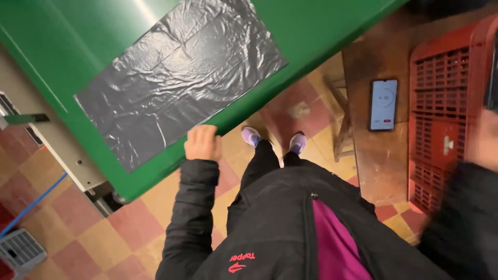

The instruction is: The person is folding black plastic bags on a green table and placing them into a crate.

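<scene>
My left hand (202, 142) rests curled on the near edge of a green table (306, 26), right beside a flattened black plastic bag (176, 78) spread on the tabletop. Its fingers look closed over the table edge. My right hand (485, 140) is a blur at the right border, over a red plastic crate (441, 124); I cannot tell what its fingers are doing. Below me I see my black jacket and purple shoes (275, 139).
A phone (384, 103) with a lit screen lies on a dark wooden bench (378, 166) left of the crate. The floor is red and yellow checkered tile (104, 228). A grey metal frame (67, 155), a blue cable and a small grey grille sit at left.
</scene>
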